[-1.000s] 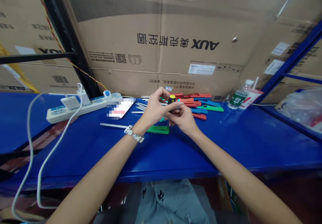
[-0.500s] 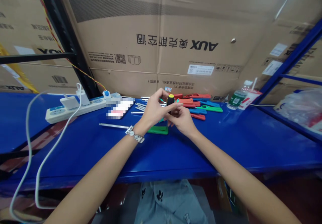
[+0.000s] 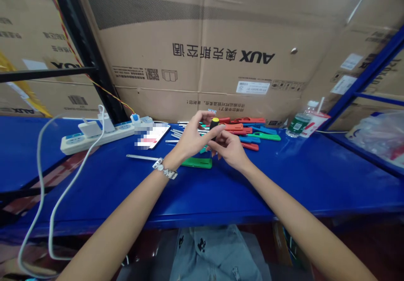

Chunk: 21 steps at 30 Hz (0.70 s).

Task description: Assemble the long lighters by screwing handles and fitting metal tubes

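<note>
Both my hands meet over the middle of the blue table (image 3: 151, 201). Between them stands a black screwdriver handle with a yellow top (image 3: 214, 123). My left hand (image 3: 193, 137) has its thumb and fingers around the handle. My right hand (image 3: 231, 148) is pinched just below it; whatever its fingertips hold is hidden. Beneath the hands lies a green plastic piece (image 3: 198, 163), with a metal rod (image 3: 141, 157) to its left. Behind are more metal rods (image 3: 173, 141) and a pile of red, blue and green plastic pieces (image 3: 249, 131).
At the left, a white power strip (image 3: 94, 140) has plugs and looping white cables. A phone (image 3: 154, 136) lies beside it. A water bottle (image 3: 298, 123) and a cup (image 3: 315, 123) stand back right, near a plastic bag (image 3: 378, 133). Cardboard (image 3: 202, 28) rises behind.
My left hand has loosened slightly around the handle, its wrist moving a little left. The handle leans slightly more to the right. My right hand stays nearly in place.
</note>
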Available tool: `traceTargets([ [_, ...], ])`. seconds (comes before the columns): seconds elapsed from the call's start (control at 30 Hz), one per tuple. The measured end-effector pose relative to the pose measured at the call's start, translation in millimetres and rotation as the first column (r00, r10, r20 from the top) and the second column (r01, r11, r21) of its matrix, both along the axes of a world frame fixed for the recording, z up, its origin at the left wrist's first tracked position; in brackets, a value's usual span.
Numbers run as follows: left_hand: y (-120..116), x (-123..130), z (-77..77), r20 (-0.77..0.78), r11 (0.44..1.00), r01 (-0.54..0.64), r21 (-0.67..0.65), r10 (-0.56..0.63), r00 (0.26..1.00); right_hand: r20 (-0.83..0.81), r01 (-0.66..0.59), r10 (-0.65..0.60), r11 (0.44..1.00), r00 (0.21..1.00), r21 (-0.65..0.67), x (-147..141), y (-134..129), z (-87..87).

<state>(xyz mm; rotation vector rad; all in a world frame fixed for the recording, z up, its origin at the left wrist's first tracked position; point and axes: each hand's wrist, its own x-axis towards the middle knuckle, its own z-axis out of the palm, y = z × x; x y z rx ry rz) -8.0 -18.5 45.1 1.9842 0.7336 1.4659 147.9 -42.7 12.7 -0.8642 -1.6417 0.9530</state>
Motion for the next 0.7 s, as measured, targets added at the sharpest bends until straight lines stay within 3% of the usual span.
traceTargets([
  [0.13,-1,-6,0.9,-0.066,0.972,0.213,-0.102,-0.220,0.973,0.100,-0.134,0.133,0.991,0.986,0.004,6,-2,4.8],
  [0.33,4,4,-0.7,0.034,0.998,-0.056,-0.005,0.056,0.998,-0.029,0.062,-0.063,0.998,0.998,-0.013,-4,1,-3.4],
  [0.4,2,2,-0.2,-0.004,1.000,-0.006,-0.015,0.006,1.000,-0.013,0.034,-0.034,0.999,0.999,-0.005,-3,1,-3.1],
  [0.53,2,-9,0.8,-0.062,0.970,0.220,-0.100,-0.227,0.972,0.064,-0.055,0.051,0.997,0.997,0.055,3,-2,0.3],
  [0.6,4,-9,-0.1,-0.027,0.976,0.203,-0.074,-0.205,0.978,0.055,-0.039,0.036,0.997,0.998,0.060,2,-3,-1.1],
  [0.7,7,-5,-1.4,0.040,0.998,0.056,-0.002,-0.056,0.998,-0.028,0.050,-0.049,0.998,0.998,0.037,-3,-1,-6.1],
])
